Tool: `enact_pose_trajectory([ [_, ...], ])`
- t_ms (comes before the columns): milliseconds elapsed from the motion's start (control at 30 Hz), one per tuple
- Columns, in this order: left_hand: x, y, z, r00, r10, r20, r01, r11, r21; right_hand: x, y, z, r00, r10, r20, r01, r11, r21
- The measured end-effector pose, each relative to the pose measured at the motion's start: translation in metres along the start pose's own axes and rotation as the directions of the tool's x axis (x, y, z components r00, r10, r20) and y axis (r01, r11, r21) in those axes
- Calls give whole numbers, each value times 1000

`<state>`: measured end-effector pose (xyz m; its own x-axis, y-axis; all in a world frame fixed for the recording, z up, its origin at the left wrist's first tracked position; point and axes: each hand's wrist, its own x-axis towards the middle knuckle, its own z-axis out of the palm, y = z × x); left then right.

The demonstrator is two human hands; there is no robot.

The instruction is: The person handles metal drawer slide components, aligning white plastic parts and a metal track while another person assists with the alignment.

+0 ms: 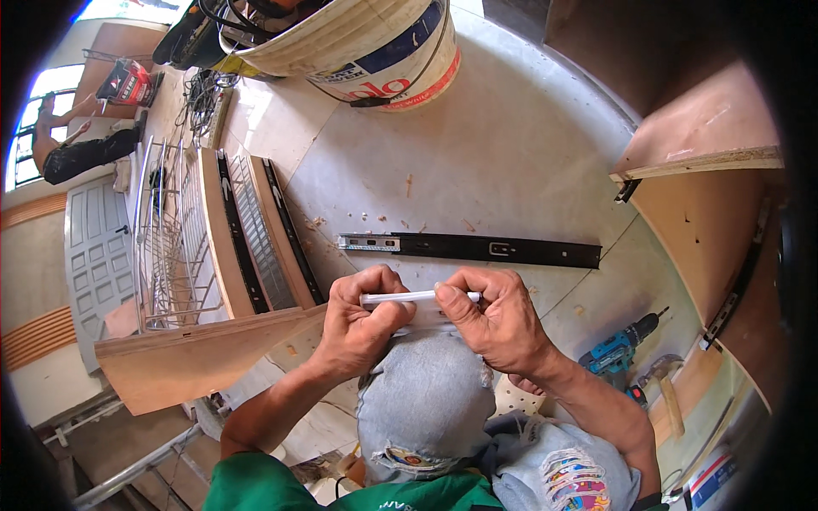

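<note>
Both my hands meet above my raised denim knee, closed on the two ends of a narrow white plastic strip [422,297]. My left hand [365,319] pinches its left end, thumb laid along it. My right hand [498,319] grips the other end between thumb and bent fingers. Something pale and see-through hangs just below the strip; whether it is a bag cannot be made out. Beyond my hands, a black drawer slide [503,249] with a silver end lies across the floor, touched by neither hand.
Left stands a wooden drawer frame [204,362] with wire racks and black slides. A white bucket [358,64] of tools is at the far side. Right lie a teal cordless drill [613,351] and a hammer [669,396], beside a wooden cabinet [699,230]. Another person's limb [94,153] shows far left.
</note>
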<state>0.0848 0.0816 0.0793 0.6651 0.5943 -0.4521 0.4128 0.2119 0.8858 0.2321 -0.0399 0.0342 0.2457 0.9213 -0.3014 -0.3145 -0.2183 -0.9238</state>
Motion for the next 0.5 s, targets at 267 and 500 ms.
enact_pose_trajectory([
  [267,1,-1,-3,998,-19,53,18,1000,7,3,2,1,1000,25,7,-25,998,52],
  [500,2,-1,0,996,-68,65,72,996,-57,4,-1,-1,999,46,10,-46,999,13],
])
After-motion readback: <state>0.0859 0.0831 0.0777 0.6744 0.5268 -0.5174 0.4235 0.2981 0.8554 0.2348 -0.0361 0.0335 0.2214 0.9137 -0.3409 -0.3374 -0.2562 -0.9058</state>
